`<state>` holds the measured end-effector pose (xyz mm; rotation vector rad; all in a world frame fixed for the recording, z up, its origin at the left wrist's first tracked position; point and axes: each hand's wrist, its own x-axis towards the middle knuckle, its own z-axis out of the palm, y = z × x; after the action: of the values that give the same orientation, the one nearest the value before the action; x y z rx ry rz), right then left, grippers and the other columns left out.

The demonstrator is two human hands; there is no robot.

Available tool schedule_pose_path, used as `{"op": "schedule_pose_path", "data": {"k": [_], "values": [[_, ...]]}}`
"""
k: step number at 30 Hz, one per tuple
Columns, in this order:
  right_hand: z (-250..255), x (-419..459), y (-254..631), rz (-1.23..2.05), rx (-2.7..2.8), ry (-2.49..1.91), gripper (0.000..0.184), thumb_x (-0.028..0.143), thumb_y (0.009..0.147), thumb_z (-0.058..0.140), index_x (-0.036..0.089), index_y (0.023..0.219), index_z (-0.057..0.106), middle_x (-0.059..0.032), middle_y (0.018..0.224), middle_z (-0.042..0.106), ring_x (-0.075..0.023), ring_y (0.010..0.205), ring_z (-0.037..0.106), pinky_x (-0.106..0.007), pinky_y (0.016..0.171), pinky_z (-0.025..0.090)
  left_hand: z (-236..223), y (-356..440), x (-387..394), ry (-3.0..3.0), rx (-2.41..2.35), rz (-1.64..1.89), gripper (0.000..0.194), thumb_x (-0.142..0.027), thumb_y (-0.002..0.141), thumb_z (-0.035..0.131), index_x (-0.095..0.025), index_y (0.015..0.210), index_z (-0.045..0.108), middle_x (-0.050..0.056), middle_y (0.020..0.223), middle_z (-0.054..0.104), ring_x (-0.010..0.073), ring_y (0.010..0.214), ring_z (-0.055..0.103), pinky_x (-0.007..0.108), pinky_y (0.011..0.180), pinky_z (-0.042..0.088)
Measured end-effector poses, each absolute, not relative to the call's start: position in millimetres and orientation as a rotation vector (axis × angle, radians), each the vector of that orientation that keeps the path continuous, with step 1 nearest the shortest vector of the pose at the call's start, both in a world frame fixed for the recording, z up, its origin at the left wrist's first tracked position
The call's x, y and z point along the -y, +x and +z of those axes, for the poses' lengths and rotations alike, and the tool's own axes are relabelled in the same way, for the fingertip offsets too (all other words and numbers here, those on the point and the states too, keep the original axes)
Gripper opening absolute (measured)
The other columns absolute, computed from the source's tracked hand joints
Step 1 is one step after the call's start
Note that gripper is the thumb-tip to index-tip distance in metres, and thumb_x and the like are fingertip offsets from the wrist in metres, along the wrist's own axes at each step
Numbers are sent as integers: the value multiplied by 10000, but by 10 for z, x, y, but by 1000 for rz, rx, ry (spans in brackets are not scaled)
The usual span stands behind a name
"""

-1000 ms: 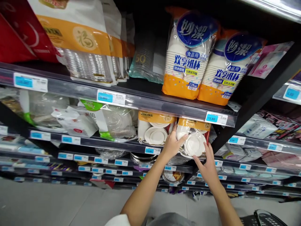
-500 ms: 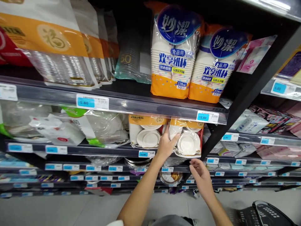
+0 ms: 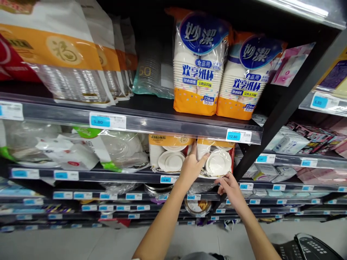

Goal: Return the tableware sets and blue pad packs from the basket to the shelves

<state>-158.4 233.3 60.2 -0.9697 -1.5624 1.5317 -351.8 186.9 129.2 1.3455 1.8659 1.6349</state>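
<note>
A clear-wrapped pack of white disposable plates and bowls (image 3: 217, 163) with an orange top band stands on the second shelf, its front edge slightly out over the lip. My left hand (image 3: 192, 165) is closed on its left side, thumb across the front and fingers reaching into the gap beside it. A matching tableware pack (image 3: 171, 161) stands just left of that gap. At the lower right corner of the held pack is my right hand (image 3: 231, 189), its loosely bent fingers apart and close against the bottom edge; whether they touch is unclear.
Overhead, the upper shelf edge (image 3: 162, 124) carries paper cup packs (image 3: 196, 77) and bagged cups (image 3: 70, 68). Left of the tableware lie bags of clear lids or bowls (image 3: 116, 146). A black upright (image 3: 279, 104) stands on the right. A black basket (image 3: 311, 247) is on the floor.
My right hand has risen from below to the lower edge of the tableware pack. My left hand keeps its hold, and the pack has hardly moved.
</note>
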Motion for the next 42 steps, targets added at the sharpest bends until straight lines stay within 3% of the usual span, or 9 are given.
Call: {"op": "schedule_pose_path", "data": {"k": [5, 9, 12, 19, 22, 25, 30, 36, 42], "values": [[616, -2551, -1738, 1465, 1543, -1014, 619, 713, 687, 721, 195, 927, 481, 2, 703, 661, -103, 393, 509, -225, 378, 378, 1264, -3329, -1912, 1571, -2199, 1410, 749, -425, 968, 498, -118, 1582, 197, 275, 1527, 394, 429, 1360, 460, 543, 1060, 432], [617, -2704, -1776, 1456, 1509, -1054, 648, 736, 641, 721, 210, 911, 456, 93, 499, 499, -87, 296, 375, -206, 299, 263, 989, -3069, -1957, 1769, -2169, 1441, 812, -365, 971, 512, -143, 1596, 43, 300, 1605, 175, 402, 1511, 151, 575, 1131, 353], [630, -2721, -1742, 1514, 1496, -1074, 695, 765, 610, 715, 217, 935, 440, 147, 450, 368, -59, 278, 254, -192, 280, 196, 810, -2915, -1976, 1846, -2219, 1444, 791, -329, 969, 513, -186, 1600, 58, 274, 1634, -31, 421, 1518, 3, 612, 1150, 299], [737, -2586, -1615, 1668, 1521, -1140, 685, 705, 640, 757, 191, 1016, 505, 153, 451, 290, -38, 331, 197, -175, 325, 144, 687, -2888, -2079, 1881, -2378, 1463, 901, -207, 949, 533, -249, 1594, -94, 205, 1622, -246, 436, 1507, -64, 658, 1155, 277], [729, -2545, -1595, 1701, 1534, -1155, 691, 673, 629, 781, 177, 1046, 540, 141, 444, 317, -45, 324, 220, -184, 330, 132, 592, -2923, -2135, 1912, -2506, 1481, 893, -99, 936, 494, -234, 1593, -96, 200, 1625, -229, 406, 1514, -46, 632, 1165, 297], [676, -2509, -1568, 1693, 1557, -1158, 747, 665, 638, 765, 155, 1138, 545, 138, 449, 341, -56, 312, 245, -193, 325, 152, 450, -2931, -2171, 2068, -2589, 1442, 840, -49, 923, 454, -174, 1601, -26, 198, 1655, -79, 373, 1527, 11, 604, 1184, 297], [608, -2440, -1437, 1578, 1780, -1182, 962, 680, 764, 616, 57, 1442, 339, 135, 501, 364, -90, 333, 317, -231, 342, 264, 314, -2958, -2168, 2252, -2639, 1319, 758, -73, 943, 447, -126, 1600, 71, 188, 1639, 187, 356, 1527, 94, 562, 1173, 346], [577, -2391, -1293, 1364, 1944, -1135, 710, 645, 883, 518, 121, 1362, 486, 96, 582, 333, -107, 445, 351, -254, 435, 358, 384, -3061, -2092, 2317, -2579, 1164, 761, -457, 977, 515, -130, 1588, 200, 168, 1641, 191, 346, 1530, 92, 534, 1170, 362], [476, -2306, -1296, 1328, 1937, -1083, 585, 646, 906, 502, 160, 1222, 581, 72, 620, 334, -123, 503, 372, -272, 506, 333, 426, -3148, -2080, 2388, -2579, 1038, 755, -423, 963, 556, -111, 1574, 238, 189, 1639, 182, 351, 1529, 45, 533, 1180, 342]]}}
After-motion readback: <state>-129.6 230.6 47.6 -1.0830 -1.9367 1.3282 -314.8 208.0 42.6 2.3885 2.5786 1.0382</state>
